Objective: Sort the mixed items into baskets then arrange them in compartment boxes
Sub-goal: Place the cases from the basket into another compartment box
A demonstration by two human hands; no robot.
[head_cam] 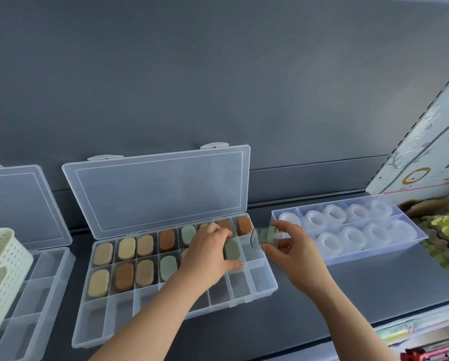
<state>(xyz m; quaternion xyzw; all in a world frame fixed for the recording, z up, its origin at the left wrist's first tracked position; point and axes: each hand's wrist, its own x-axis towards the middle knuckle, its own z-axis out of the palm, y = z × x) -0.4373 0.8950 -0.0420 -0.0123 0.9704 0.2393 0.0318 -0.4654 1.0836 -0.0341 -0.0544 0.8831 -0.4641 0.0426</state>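
Currently the left hand [207,254] grips a green oval pad [232,250], seating it in the centre compartment box [257,285]. Right hand [296,248] pinches a second pad [266,235], probably green, for the neighbouring cell [250,254].

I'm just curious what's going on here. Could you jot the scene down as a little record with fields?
Left hand: grips a green pad over the middle box
Right hand: pinches a green stack at that box's right end
Middle box: lid open, oval pads in the far two rows
Right box: clear rings
Left box: basket over its left side
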